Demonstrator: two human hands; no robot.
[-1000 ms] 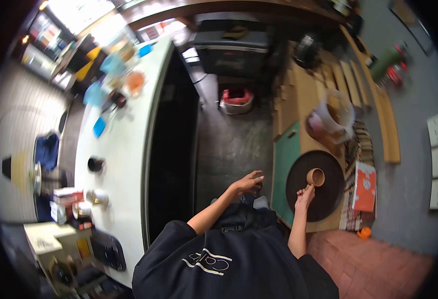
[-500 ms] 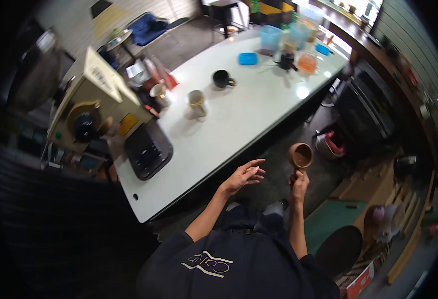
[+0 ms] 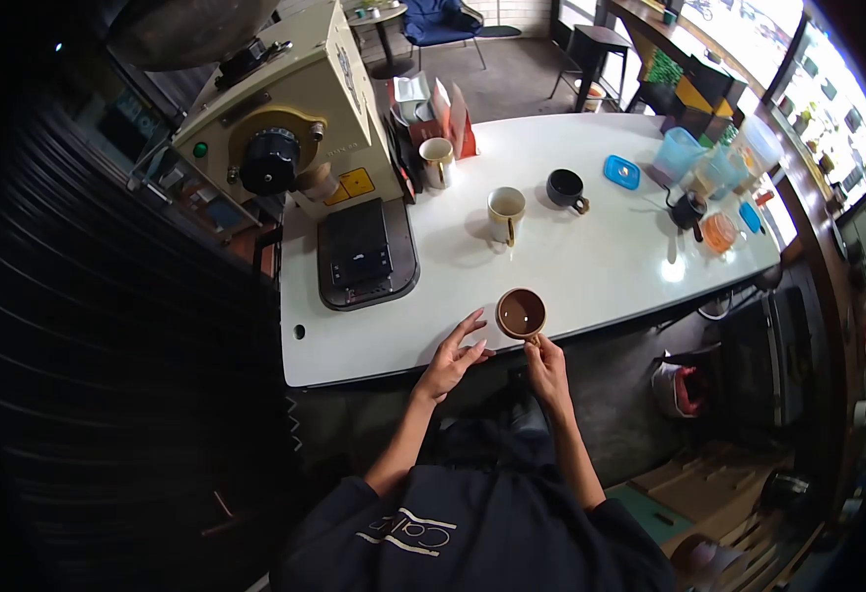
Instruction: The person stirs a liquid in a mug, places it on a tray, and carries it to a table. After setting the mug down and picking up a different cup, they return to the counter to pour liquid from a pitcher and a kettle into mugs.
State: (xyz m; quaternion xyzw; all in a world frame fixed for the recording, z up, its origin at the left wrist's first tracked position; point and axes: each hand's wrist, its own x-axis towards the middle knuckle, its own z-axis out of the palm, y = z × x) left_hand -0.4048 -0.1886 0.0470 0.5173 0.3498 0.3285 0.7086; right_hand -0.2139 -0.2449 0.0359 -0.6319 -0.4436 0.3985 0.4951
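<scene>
Now, brown cup (image 3: pixel 521 314) in right hand (image 3: pixel 548 367).

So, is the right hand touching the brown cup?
Touching. The head view shows the right hand with its fingers closed on the handle of the brown cup, at the near edge of the white table.

Handle of the brown cup (image 3: pixel 521 314) seems hidden by the right hand (image 3: pixel 548 367).

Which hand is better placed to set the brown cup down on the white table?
Right, likely: the right hand grips the handle of the brown cup at the near edge of the white table; the left hand lies open beside it.
</scene>
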